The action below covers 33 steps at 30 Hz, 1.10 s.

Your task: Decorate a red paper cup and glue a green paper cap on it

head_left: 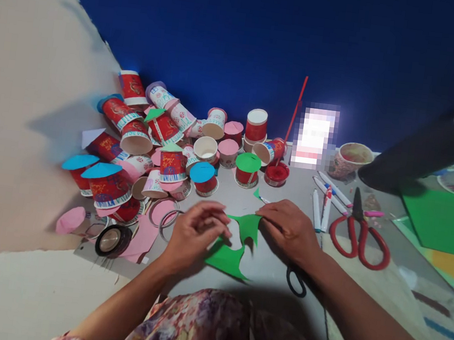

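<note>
A cut sheet of green paper [226, 258] with curved cut-outs lies on the grey table in front of me. My left hand [198, 230] is at its left side, fingers curled together at the paper's edge. My right hand [286, 224] has its fingers pressed together on the upper right tip of the green paper. Small black-handled scissors [296, 282] lie partly under my right forearm. Beyond the hands stands a red cup with a green paper disc [248, 162] on top.
Decorated paper cups [107, 185] are piled at the left, beside a tape roll [113, 240] and pink paper [142, 239]. Red-handled scissors [360, 239], markers [326, 209], a red pot [276, 174] and green sheets [440, 221] lie rightward. A dark pole crosses the right side.
</note>
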Tool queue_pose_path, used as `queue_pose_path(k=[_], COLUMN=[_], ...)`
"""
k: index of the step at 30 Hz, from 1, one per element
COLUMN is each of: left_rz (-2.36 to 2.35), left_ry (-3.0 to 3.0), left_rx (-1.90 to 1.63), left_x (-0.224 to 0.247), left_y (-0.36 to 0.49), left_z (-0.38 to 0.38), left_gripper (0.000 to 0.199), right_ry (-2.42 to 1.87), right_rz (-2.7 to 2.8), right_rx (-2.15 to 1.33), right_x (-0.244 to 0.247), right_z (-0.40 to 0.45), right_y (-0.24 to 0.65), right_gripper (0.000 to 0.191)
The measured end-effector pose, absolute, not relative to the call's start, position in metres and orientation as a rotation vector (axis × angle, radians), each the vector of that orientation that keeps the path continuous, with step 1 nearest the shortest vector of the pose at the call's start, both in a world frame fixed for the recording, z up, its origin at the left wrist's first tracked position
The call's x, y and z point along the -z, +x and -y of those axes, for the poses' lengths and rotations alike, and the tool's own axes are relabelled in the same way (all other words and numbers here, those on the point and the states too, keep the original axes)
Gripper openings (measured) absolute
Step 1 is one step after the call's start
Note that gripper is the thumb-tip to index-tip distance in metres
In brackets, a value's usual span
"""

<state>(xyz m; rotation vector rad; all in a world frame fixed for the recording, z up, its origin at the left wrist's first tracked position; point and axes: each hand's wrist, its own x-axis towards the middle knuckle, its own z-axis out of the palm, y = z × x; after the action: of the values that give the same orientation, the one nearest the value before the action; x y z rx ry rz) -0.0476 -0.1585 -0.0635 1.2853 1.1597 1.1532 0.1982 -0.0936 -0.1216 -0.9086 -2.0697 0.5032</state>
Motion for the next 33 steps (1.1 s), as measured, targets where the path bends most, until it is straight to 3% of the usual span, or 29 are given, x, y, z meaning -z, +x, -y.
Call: queue_pose_path(k=[4, 7, 10, 14, 17, 26, 31, 33], left_rz=[-1.106, -1.082, -1.104, -1.325, -1.426, -1.328, -1.293, -1.329], left_ry=[1.983, 2.141, 2.200, 2.250, 2.239, 2.365, 2.361, 2.420], left_rx=[-0.570, -0.529, -0.574, -0.328, -0.175, 0.181, 0.169, -0.002], left_x=[0.068, 0.078, 0.083, 0.084, 0.083, 0.082, 0.099, 0.111], left_y=[-0.052, -0.050, -0.048, -0.045, -0.042, -0.030, -0.039, -0.044], left_z=[0.171, 0.174, 0.174, 0.170, 0.167, 0.120, 0.112, 0.120], left_gripper=[0.020, 0.023, 0.025, 0.054, 0.060, 0.106, 0.100, 0.083], right_ry=[-0.985, -1.026, -1.041, -1.027, -1.011, -0.979, -1.010, -1.007], right_rz=[2.043, 1.991, 1.937, 1.896, 1.873, 1.902, 1.885, 1.875], right_rx=[-0.353, -0.275, -0.244, -0.275, -0.303, -0.331, -0.382, -0.396], right_x=[0.126, 0.124, 0.122, 0.121, 0.122, 0.122, 0.123, 0.124], right_z=[0.089, 0.087, 0.085, 0.083, 0.082, 0.080, 0.079, 0.079], right_y=[0.202, 0.204, 0.206, 0.206, 0.204, 0.193, 0.193, 0.192], right_gripper=[0.030, 0.037, 0.031, 0.025, 0.025, 0.029, 0.032, 0.032])
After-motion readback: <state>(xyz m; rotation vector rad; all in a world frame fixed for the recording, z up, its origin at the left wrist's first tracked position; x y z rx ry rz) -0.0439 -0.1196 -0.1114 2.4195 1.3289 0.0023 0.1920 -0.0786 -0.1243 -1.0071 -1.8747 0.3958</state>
